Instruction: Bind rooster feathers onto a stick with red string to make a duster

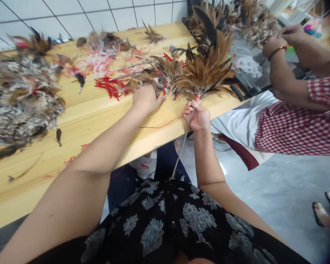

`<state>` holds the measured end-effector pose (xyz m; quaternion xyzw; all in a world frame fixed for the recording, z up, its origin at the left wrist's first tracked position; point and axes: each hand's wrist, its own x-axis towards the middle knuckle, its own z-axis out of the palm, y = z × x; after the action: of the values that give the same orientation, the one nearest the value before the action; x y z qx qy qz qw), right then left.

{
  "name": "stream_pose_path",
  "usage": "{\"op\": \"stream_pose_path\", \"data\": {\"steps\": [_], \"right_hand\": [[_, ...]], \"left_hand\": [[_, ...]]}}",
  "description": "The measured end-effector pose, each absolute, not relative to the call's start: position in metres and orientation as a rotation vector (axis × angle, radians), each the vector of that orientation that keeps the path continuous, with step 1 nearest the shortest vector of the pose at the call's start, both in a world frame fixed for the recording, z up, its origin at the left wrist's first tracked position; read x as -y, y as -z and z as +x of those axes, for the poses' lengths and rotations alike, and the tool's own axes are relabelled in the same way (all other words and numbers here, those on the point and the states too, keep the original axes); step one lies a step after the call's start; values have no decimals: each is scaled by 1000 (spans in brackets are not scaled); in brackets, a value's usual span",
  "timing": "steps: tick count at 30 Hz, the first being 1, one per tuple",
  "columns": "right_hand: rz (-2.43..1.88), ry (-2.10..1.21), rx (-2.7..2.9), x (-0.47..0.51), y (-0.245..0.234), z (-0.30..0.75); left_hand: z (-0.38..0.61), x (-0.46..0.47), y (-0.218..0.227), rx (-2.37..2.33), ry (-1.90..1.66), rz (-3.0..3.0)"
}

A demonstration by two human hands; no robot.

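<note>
My right hand (198,116) is closed around the thin stick of a feather duster (206,75), just below its head. Brown feathers fan out at the top, bound with red thread (197,98) at their base, and one long dark feather stands up. The stick (180,154) slants down towards my lap. My left hand (145,99) reaches into a small pile of brown feathers (167,71) on the table; its thumb is stretched out, while the other fingers are partly hidden. A loose red thread (161,127) trails from near my right hand along the table edge.
A big heap of grey and brown feathers (19,95) covers the left of the wooden table (99,121). Red strips (111,87) and pink-white strands (99,62) lie behind my left hand. On the right, a co-worker's hands (275,46) work beside more feathers and a black tray (246,86).
</note>
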<state>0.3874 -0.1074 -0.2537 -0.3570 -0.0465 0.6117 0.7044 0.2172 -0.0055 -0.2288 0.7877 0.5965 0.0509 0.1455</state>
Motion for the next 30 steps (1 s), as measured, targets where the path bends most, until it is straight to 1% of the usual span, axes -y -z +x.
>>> {"op": "stream_pose_path", "data": {"steps": [5,7,13,16,19,22,26,30], "right_hand": [[-745,-1351,117,109,255,392],[-749,-1337,149,108,255,392],[-830,-1297,214,103,255,390],[-836,-1296,232,100,259,389],[-844,-1284,247,98,263,388],[-881,-1275,296,96,265,385],[-884,-1284,288,94,267,385],[-838,-1295,274,92,270,385]], "left_hand": [[209,-6,233,-1697,-109,2298],[192,-10,231,-1698,-186,2214],[136,-10,218,-1521,-827,1533],[115,-10,217,-1519,-1017,1352],[105,-13,219,-1542,-1030,1315],[112,-17,220,-1517,-953,1344],[133,-23,225,-1476,-833,1468],[139,-30,236,-1488,-826,1621]]}}
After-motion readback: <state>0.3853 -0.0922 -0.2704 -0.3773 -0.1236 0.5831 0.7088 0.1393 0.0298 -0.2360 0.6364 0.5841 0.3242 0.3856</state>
